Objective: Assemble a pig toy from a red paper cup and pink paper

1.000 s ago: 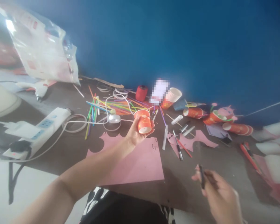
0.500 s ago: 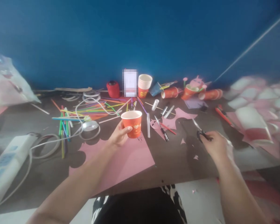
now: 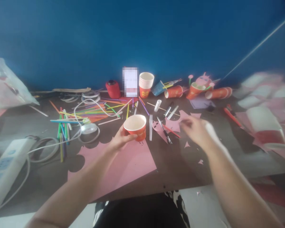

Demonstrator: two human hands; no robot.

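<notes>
My left hand (image 3: 123, 138) is wrapped round an orange-red paper cup (image 3: 140, 132) with a white inside, its mouth upward. The cup is over the far end of a pink paper sheet (image 3: 130, 158) with scalloped cut-outs. My right hand (image 3: 196, 131), somewhat blurred, is to the right of the cup with its fingers curled together. What it holds, if anything, is hidden; the scissors do not show. Near its fingertips is a cut pink paper piece (image 3: 175, 124). A black pen (image 3: 165, 130) and a red pen (image 3: 172, 131) lie to the left of that hand.
Coloured sticks (image 3: 90, 112), a white cable and a power strip (image 3: 10, 164) lie to the left. Stacked cups (image 3: 146, 85), a red container (image 3: 113, 90) and decorated cups (image 3: 195, 91) line the back. White cups (image 3: 267, 126) and a red-handled tool (image 3: 232, 116) are at the right.
My right hand has moved left and a little away from me, and the scissors seen in it are out of sight. The cup has tilted slightly toward me in my left hand.
</notes>
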